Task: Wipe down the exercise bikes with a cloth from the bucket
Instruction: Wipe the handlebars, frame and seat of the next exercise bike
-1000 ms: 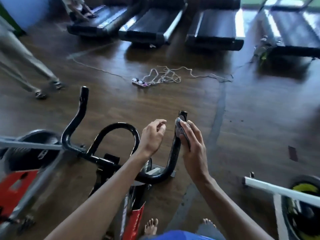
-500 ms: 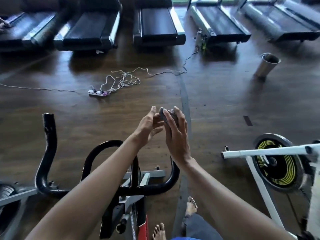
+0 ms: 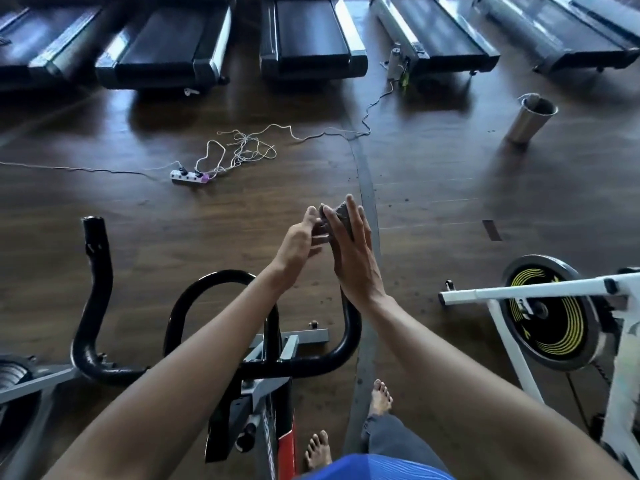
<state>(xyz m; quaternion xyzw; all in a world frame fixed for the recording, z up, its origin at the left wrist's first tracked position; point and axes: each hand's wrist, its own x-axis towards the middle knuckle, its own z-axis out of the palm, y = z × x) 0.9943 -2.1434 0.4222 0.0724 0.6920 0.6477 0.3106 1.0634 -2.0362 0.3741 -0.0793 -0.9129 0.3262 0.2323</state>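
Observation:
I hold a small grey cloth (image 3: 340,215) between both hands, above the floor in front of the bike. My left hand (image 3: 300,242) pinches its near edge with curled fingers. My right hand (image 3: 354,259) stands upright with straight fingers, its palm flat against the cloth. Below my forearms is the black handlebar (image 3: 347,346) of a red and grey exercise bike (image 3: 277,407); neither hand touches it. A metal bucket (image 3: 530,118) stands on the floor at the far right.
A white bike (image 3: 519,293) with a black and yellow flywheel stands at the right, and another bike's black handlebar (image 3: 92,299) at the left. A power strip (image 3: 189,177) with tangled cables lies ahead. Several treadmills (image 3: 311,39) line the far side. My bare feet (image 3: 380,398) are below.
My right hand lifted the cloth off the right handlebar end and my left hand came across to meet it. The view swung right, bringing the white bike and the bucket into sight.

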